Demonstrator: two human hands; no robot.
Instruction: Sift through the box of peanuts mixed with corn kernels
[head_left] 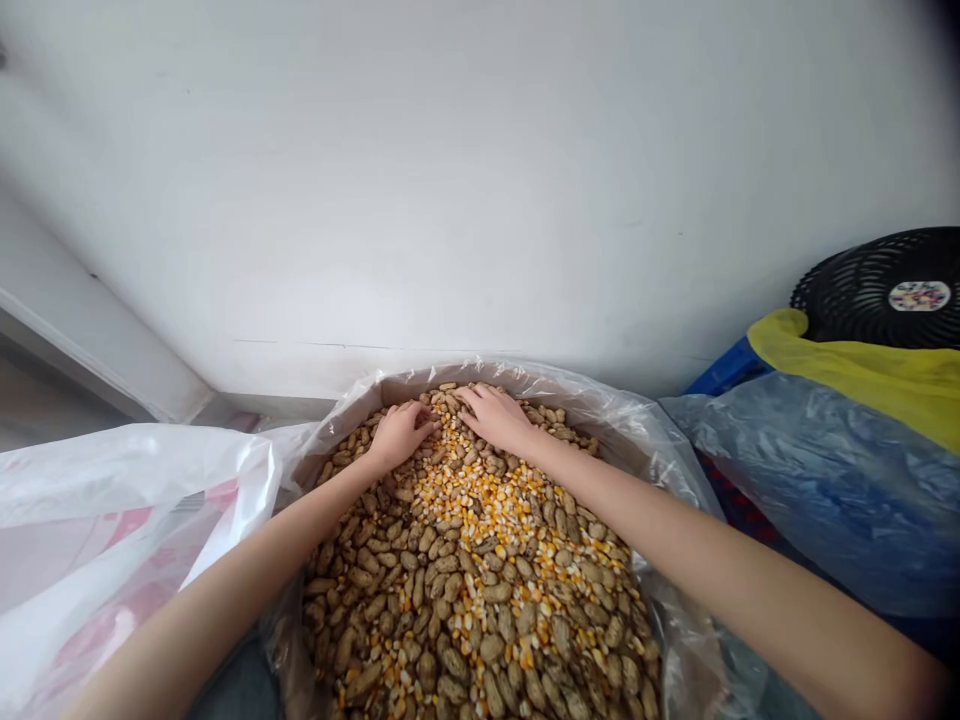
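Unshelled peanuts [427, 545] and loose yellow and white corn kernels [495, 505] lie mixed in a wide container lined with a clear plastic bag [600, 405]. My left hand [403, 432] rests on the peanuts towards the far side, its thumb apart from the other fingers, whose tips are partly hidden. Just to its right, my right hand [495, 415] lies palm down on the peanuts with fingers stretched out. Kernels show in the gap between both hands. Neither hand visibly grips anything.
A white wall [480, 200] stands right behind the container. On the left is a white and pink plastic bag [142, 490]. At the right are a bluish plastic sheet [825, 470], yellow mesh cloth [870, 375] and a black fan-like grille [862, 290].
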